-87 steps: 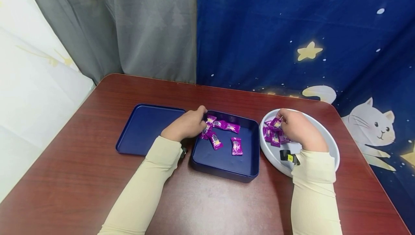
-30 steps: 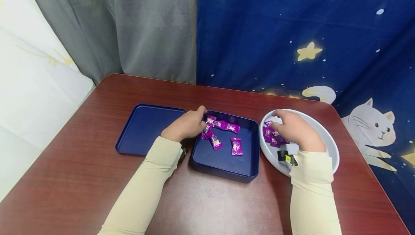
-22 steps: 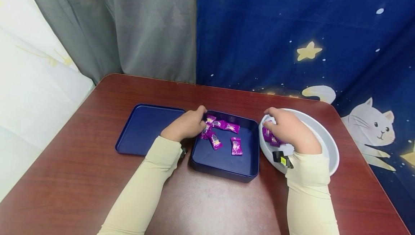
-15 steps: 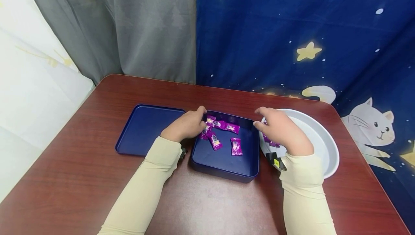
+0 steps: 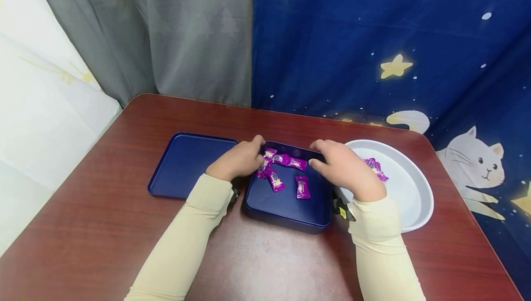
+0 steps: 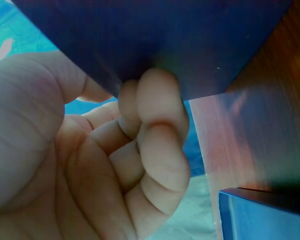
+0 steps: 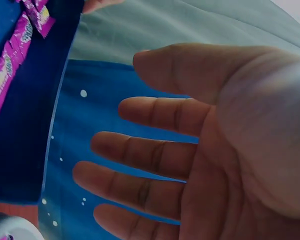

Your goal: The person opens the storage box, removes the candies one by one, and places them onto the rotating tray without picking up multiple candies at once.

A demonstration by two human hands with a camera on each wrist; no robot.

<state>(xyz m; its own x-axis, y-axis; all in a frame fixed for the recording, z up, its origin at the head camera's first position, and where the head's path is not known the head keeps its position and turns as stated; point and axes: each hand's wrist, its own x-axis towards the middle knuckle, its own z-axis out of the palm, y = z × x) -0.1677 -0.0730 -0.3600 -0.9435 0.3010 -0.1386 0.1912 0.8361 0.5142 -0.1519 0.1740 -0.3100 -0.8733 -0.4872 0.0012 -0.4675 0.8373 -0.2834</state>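
1. Purple-wrapped candies (image 5: 275,182): six counted inside the open blue box (image 5: 286,208). Five bunch toward its far left corner; one lies apart, right of centre.
2. More candies (image 5: 375,169) clustered in the white round tray (image 5: 410,195); the right hand hides part of the pile, so no sure count.
3. Two hands. Left hand (image 5: 238,159) grips the box at its far left corner, fingers curled against the wall. Right hand (image 5: 348,167) over the box's right side, fingers extended and apart, palm bare in the right wrist view.
4. One flat blue lid (image 5: 186,167) left of the box, partly under the left forearm.
5. In the way: right hand and forearm cover the box's far right corner and the tray's left side. Left hand spans the strip between lid and box.
6. Edges: box rim raised all round. Wooden table (image 5: 103,209) stretches toward the person; narrower strip behind, up to a grey curtain (image 5: 199,38) and a starry blue curtain (image 5: 332,38).
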